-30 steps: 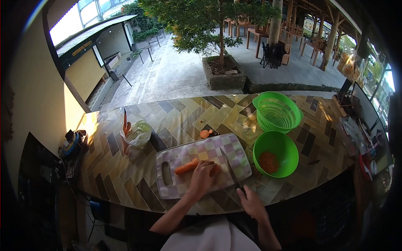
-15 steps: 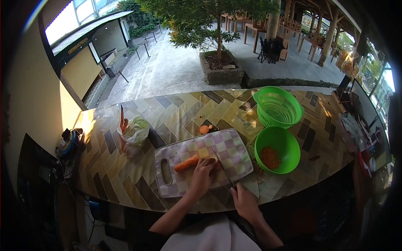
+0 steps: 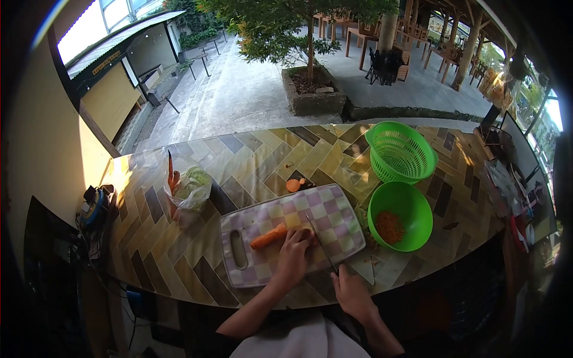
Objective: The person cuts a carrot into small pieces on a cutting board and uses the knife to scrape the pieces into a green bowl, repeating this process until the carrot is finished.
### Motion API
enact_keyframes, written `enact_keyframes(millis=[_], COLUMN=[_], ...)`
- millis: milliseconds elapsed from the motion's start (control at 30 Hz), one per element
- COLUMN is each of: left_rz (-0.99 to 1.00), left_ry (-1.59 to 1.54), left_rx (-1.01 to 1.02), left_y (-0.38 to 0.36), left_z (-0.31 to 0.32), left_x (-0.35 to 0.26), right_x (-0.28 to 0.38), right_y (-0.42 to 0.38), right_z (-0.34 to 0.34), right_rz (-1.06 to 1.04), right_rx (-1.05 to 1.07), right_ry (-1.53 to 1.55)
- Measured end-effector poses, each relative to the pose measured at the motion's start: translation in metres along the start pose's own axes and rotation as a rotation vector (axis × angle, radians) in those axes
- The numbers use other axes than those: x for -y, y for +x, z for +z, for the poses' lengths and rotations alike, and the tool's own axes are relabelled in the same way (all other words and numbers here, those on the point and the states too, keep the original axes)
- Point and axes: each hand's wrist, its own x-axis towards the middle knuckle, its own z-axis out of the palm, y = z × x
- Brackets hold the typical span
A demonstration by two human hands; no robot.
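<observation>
My left hand (image 3: pixel 293 250) is closed, its fingers curled down over carrot on the cutting board (image 3: pixel 277 271). A thick length of peeled carrot (image 3: pixel 268 237) sticks out to the left of those fingers, and a little orange shows at their right side. In my right hand (image 3: pixel 353 293) is the handle of a knife (image 3: pixel 323 246). Its blade slants up and away across the board, close beside the left fingertips. The board has a pale purple and cream check and a slot handle at its left end. Orange carrot ends (image 3: pixel 293 185) lie just beyond the board.
To the right, a green bowl (image 3: pixel 418 224) holds shredded carrot (image 3: pixel 389 227), with a green colander (image 3: pixel 401 155) behind it. A plastic bag with a pale green vegetable (image 3: pixel 193 186) stands at left beside whole carrots (image 3: pixel 173 179). A wall borders the table's left.
The view has shifted slightly. Both hands, the knife and the carrot stay in nearly the same place on the board.
</observation>
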Motion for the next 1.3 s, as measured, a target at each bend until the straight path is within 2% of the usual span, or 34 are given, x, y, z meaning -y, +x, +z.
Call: enact_keyframes(millis=[200,500,600,800,1300], left_rz=[0.025,-0.006,-0.016,-0.019,-0.013], left_ry=[-0.015,-0.017,-0.034,-0.053,0.061], left_rx=[0.006,-0.027,-0.025,-0.020,-0.019], left_y=[0.000,-0.002,-0.001,-0.002,-0.002], left_z=[0.003,0.007,0.004,0.002,0.004], left_x=[0.009,0.009,0.006,0.004,0.007], right_x=[-0.005,0.002,-0.004,-0.001,0.018], right_y=[0.016,0.018,0.012,0.010,0.007], right_z=[-0.003,-0.002,-0.002,0.002,0.009], right_rz=[-0.029,0.020,-0.053,-0.055,0.017], right_rx=[0.069,-0.009,-0.030,-0.018,-0.028], right_ry=[-0.002,0.046,0.005,0.025,-0.232])
